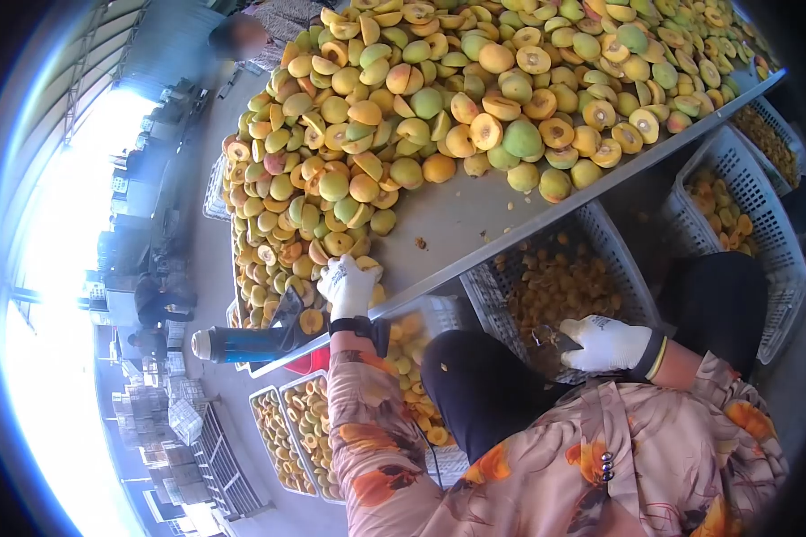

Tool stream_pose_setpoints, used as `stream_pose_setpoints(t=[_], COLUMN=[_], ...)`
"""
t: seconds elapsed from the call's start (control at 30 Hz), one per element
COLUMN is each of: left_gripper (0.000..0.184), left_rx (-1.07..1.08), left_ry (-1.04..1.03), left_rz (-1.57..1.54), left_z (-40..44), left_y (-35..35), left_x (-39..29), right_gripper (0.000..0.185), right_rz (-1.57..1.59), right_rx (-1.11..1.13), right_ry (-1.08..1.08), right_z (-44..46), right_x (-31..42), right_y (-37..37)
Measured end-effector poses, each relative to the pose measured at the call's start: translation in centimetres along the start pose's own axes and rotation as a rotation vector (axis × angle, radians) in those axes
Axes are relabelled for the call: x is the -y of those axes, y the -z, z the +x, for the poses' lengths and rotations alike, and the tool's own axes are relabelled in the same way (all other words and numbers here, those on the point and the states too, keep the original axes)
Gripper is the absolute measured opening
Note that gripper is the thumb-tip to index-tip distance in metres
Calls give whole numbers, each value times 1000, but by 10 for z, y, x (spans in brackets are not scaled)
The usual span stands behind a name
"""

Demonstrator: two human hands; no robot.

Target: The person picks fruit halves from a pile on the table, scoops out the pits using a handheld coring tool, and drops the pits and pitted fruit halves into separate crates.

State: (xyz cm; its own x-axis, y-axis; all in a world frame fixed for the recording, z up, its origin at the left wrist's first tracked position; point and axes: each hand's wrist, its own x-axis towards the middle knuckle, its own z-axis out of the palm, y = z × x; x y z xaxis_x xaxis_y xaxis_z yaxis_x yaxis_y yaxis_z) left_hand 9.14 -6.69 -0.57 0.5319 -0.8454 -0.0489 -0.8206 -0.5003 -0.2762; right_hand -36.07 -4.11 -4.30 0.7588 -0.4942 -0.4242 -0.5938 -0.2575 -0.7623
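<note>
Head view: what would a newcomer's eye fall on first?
The heap of fruit, much of it halved, covers most of the table across the top. Below, the white-gloved left hand is at the heap's near edge, and the gloved right hand is over a crate.

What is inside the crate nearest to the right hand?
Many small brownish-yellow pieces lie in the crate; its bottom is hidden under them, and the right hand covers part.

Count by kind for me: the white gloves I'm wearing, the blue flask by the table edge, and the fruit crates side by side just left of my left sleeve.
White gloves: 2
Blue flask: 1
Fruit crates: 2
Total: 5
</note>
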Motion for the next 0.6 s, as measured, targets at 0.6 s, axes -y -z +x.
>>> stream_pose_setpoints(t=[0.6], left_gripper=[28], left_rx=[-109], left_ry=[-174], left_rz=[-1964], left_z=[-238], left_y=[82], left_x=[-155], right_gripper=[35], right_rz=[267], right_rx=[-555], right_ry=[486], right_z=[-28], right_x=[86], right_y=[-16])
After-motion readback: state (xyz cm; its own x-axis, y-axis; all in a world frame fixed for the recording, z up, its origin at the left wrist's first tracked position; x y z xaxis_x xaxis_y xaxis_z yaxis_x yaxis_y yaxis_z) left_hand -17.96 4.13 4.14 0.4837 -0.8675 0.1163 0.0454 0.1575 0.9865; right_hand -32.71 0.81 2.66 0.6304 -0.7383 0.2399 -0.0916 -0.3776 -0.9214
